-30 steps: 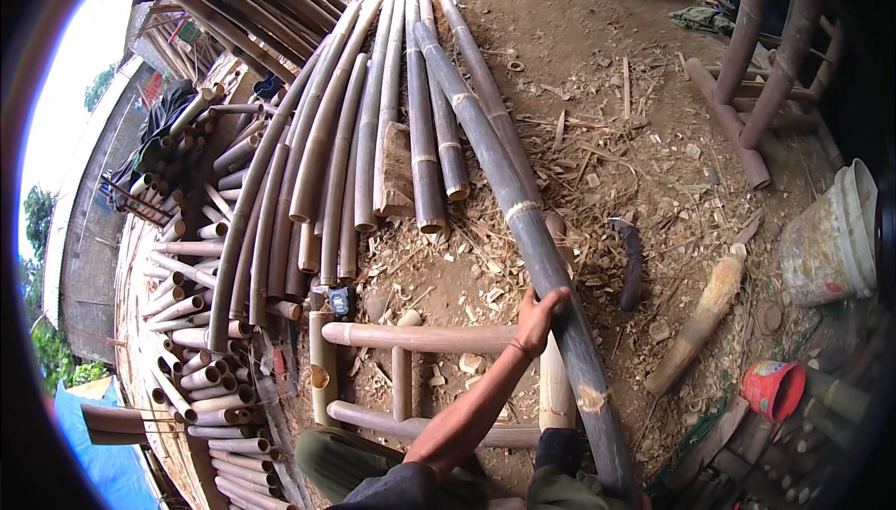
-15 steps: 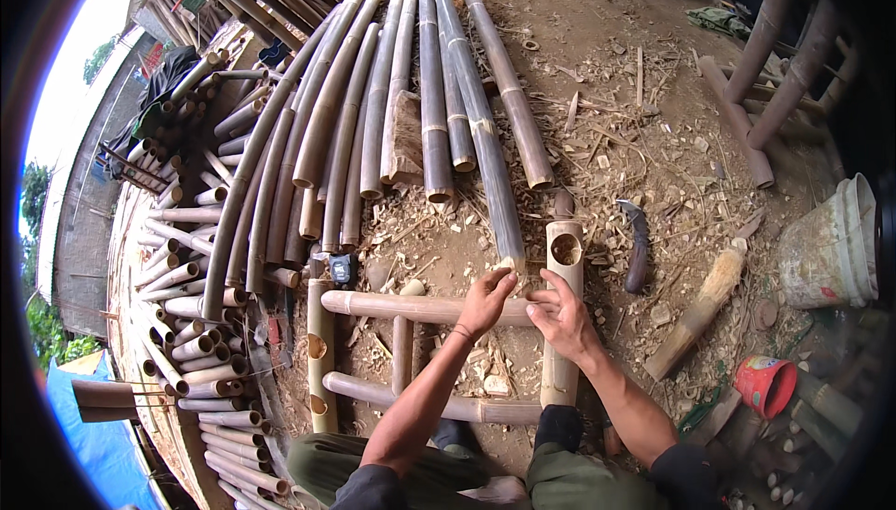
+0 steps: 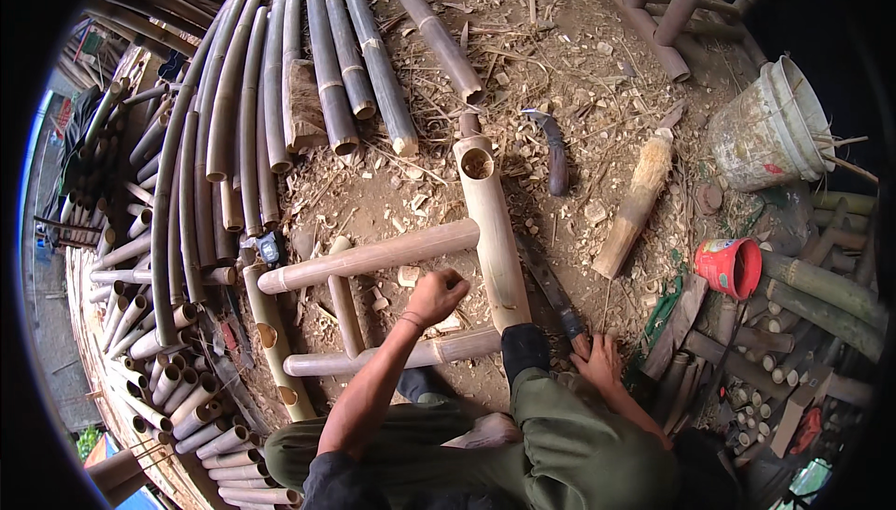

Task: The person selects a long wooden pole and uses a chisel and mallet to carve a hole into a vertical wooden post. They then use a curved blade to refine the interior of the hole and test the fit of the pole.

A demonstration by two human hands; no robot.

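A bamboo frame stands before me, its round rails joined to a thick pale post with a round hole near its far end. A second post with cut notches forms the left side. My left hand is curled into a loose fist above the space between the two rails, with no object showing in it. To the right of the pale post lies a long dark-bladed machete. My right hand is at its handle, with fingers around the near end; the palm side is hidden.
Long bamboo poles fan out at far left, beside stacked cut pieces. A hooked knife and a frayed bamboo piece lie among shavings. A white bucket and a red container stand right.
My hands have parted from over the far rail. The right went down to the machete handle; the left drew back and curled. The whole view has swung to the right.
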